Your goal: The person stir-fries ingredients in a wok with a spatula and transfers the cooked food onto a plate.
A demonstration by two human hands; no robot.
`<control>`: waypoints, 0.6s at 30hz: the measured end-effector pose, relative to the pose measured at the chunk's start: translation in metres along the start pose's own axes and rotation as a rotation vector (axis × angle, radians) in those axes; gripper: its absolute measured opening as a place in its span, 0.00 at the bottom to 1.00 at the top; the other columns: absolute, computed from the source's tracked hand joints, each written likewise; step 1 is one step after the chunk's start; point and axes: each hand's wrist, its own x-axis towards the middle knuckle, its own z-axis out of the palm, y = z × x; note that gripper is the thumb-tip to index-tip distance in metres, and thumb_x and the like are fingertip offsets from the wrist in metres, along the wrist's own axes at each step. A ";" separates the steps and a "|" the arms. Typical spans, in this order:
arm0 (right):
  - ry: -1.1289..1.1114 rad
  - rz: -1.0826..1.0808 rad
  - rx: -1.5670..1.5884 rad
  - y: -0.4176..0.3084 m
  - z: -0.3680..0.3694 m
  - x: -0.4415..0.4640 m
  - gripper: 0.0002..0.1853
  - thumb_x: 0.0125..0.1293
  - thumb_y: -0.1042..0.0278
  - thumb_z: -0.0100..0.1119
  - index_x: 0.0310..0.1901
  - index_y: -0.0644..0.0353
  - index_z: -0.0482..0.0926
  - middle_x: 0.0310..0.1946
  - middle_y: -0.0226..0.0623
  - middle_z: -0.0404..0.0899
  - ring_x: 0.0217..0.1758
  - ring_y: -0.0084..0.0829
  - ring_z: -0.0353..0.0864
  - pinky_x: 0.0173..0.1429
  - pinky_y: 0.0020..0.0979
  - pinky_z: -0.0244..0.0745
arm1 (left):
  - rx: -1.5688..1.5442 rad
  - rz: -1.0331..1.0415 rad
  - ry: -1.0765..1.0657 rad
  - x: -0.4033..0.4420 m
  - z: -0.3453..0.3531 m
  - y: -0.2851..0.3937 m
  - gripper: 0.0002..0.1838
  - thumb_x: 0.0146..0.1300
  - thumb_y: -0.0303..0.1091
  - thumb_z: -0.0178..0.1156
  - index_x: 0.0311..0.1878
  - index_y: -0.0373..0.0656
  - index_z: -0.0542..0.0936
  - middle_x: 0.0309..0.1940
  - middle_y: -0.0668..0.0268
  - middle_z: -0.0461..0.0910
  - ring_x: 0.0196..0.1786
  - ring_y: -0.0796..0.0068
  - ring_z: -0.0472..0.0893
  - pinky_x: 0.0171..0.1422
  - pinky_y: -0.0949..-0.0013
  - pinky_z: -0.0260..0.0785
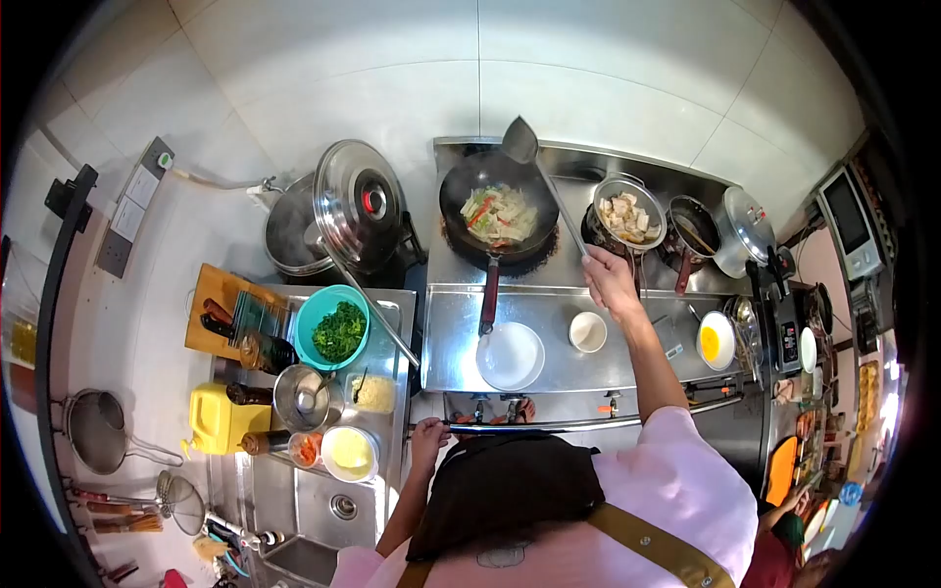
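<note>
My right hand [610, 282] is closed around the long handle of a ladle [521, 142]. The ladle's bowl is raised at the back rim of a wok [453, 196], above the food. Inside the wok lie sliced pale vegetables [502, 218] with red strips, and steam rises from them. Down at the front of the stove, my left hand [428, 441] has its fingers curled at the left end of a metal rail [588, 424]. A white plate [511, 356] and a small white bowl [588, 332] stand on the steel ledge before the wok.
Right of the wok are a pot of browned chunks [630, 218], a small pan [692, 235] and a pressure cooker [742, 233]. A steaming pot [294, 235] with a lid [358, 201], a teal bowl of greens [319, 304] and a sink [304, 559] are left. Another person [784, 549] is lower right.
</note>
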 end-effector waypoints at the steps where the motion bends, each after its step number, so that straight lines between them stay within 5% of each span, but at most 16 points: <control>1: 0.025 -0.048 -0.016 -0.009 0.005 -0.009 0.19 0.73 0.72 0.54 0.63 0.62 0.70 0.26 0.24 0.71 0.16 0.15 0.66 0.18 0.19 0.59 | 0.002 0.006 -0.009 0.004 -0.004 -0.001 0.15 0.71 0.33 0.57 0.56 0.36 0.71 0.41 0.56 0.84 0.37 0.69 0.85 0.41 0.71 0.79; 6: 0.129 -0.334 -0.057 -0.011 0.024 -0.021 0.12 0.72 0.74 0.51 0.56 0.61 0.71 0.26 0.23 0.70 0.21 0.13 0.69 0.21 0.17 0.59 | 0.002 0.024 0.008 0.002 0.003 0.013 0.15 0.72 0.34 0.57 0.56 0.37 0.72 0.41 0.54 0.84 0.36 0.69 0.85 0.41 0.71 0.80; 9: 0.254 -0.417 -0.469 0.066 0.014 0.015 0.11 0.73 0.71 0.51 0.54 0.60 0.71 0.26 0.33 0.73 0.27 0.26 0.76 0.30 0.32 0.72 | 0.026 -0.004 -0.005 -0.002 0.001 0.016 0.15 0.68 0.34 0.59 0.53 0.36 0.75 0.39 0.59 0.85 0.39 0.75 0.84 0.41 0.75 0.77; 14: 0.204 -0.057 -0.855 0.136 0.010 0.027 0.15 0.68 0.58 0.57 0.46 0.62 0.78 0.34 0.55 0.83 0.41 0.51 0.84 0.47 0.45 0.76 | 0.590 0.122 -0.208 -0.019 -0.011 0.003 0.13 0.69 0.34 0.58 0.50 0.36 0.80 0.43 0.60 0.85 0.47 0.70 0.83 0.53 0.68 0.75; 18: 0.285 0.049 -0.690 0.155 0.002 0.048 0.16 0.66 0.56 0.59 0.41 0.64 0.81 0.36 0.58 0.83 0.44 0.56 0.84 0.51 0.47 0.76 | 0.706 0.094 -0.393 -0.023 -0.027 -0.008 0.16 0.66 0.31 0.60 0.56 0.39 0.81 0.50 0.57 0.84 0.54 0.61 0.82 0.63 0.63 0.70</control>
